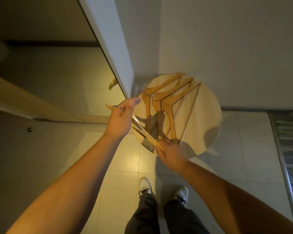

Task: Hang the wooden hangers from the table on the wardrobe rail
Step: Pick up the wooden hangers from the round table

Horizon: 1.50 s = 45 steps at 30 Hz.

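Note:
Three wooden hangers (166, 105) with metal hooks lie overlapped on a small round wooden table (205, 115). A fourth wooden hanger (142, 130) is lifted just off the table's left edge, seen nearly edge-on. My left hand (121, 117) grips it near the metal hook, index finger stretched out. My right hand (170, 153) holds its other end at the table's near rim. The wardrobe rail is out of view.
A white wardrobe door (112, 48) stands open at the left of the table, its edge toward me. A wooden panel (32, 105) with a small round knob (30, 129) is at the left. White walls behind, tiled floor and my shoes (162, 190) below.

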Motion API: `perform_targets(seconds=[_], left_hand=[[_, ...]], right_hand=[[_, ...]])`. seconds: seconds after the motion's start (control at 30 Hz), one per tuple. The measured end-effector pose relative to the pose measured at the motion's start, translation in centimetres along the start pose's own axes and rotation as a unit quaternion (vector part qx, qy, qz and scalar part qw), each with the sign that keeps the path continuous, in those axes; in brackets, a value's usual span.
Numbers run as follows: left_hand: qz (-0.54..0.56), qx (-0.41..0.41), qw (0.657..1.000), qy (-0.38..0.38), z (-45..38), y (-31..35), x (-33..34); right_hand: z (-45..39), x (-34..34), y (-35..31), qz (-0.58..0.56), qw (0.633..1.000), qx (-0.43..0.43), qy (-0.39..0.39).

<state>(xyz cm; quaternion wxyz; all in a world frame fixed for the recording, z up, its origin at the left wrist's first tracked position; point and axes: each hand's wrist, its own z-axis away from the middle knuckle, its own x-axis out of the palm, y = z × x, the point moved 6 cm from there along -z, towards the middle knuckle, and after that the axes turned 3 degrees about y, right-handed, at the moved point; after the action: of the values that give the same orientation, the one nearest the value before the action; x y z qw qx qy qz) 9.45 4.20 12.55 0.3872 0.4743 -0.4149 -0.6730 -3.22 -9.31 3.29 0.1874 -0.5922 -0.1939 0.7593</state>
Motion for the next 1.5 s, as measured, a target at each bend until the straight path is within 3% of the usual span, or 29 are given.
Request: perform_targets(seconds=[0.17, 0.27, 0.37, 0.53, 0.83, 0.97, 1.07, 1.17, 1.33, 1.5], left_hand=[[0.034, -0.027, 0.999, -0.025, -0.8, -1.8, -0.5], [0.021, -0.029, 0.999, -0.040, -1.4, -3.1, -0.7], [-0.003, -0.035, 0.998, -0.053, -1.5, -4.5, -0.9], [-0.004, -0.038, 0.996, -0.080, -1.3, -6.3, -0.6], [0.000, -0.016, 0.994, -0.108, -0.9, -5.9, -0.4], [0.022, -0.018, 0.993, -0.114, -0.4, -5.1, -0.3], [0.031, -0.020, 0.992, -0.121, 0.2, -3.9, -0.1], [0.025, -0.003, 0.993, -0.119, 0.5, -1.7, -0.2], [0.031, 0.033, 0.992, -0.116, 0.9, 3.5, -0.2], [0.023, 0.082, 0.989, -0.118, 1.1, 7.5, 0.4]], right_hand=[[-1.1, 1.7, 0.3, -0.079, 0.995, -0.001, -0.061], [-3.7, 1.4, 3.6, -0.160, 0.983, 0.089, 0.013], [-6.6, 1.4, 8.1, -0.094, 0.974, 0.191, 0.079], [-9.0, 5.4, 12.2, 0.003, 0.949, 0.315, 0.007], [-8.9, 7.4, 12.9, 0.054, 0.933, 0.357, -0.007], [-7.1, 3.9, 12.1, -0.041, 0.923, 0.376, 0.076], [-4.5, -0.8, 11.4, -0.096, 0.920, 0.354, 0.139], [-1.7, -5.2, 10.0, -0.106, 0.943, 0.266, 0.168], [3.2, -10.7, 4.7, -0.143, 0.966, 0.144, 0.158], [5.6, -12.7, 0.4, -0.148, 0.976, 0.074, 0.144]])
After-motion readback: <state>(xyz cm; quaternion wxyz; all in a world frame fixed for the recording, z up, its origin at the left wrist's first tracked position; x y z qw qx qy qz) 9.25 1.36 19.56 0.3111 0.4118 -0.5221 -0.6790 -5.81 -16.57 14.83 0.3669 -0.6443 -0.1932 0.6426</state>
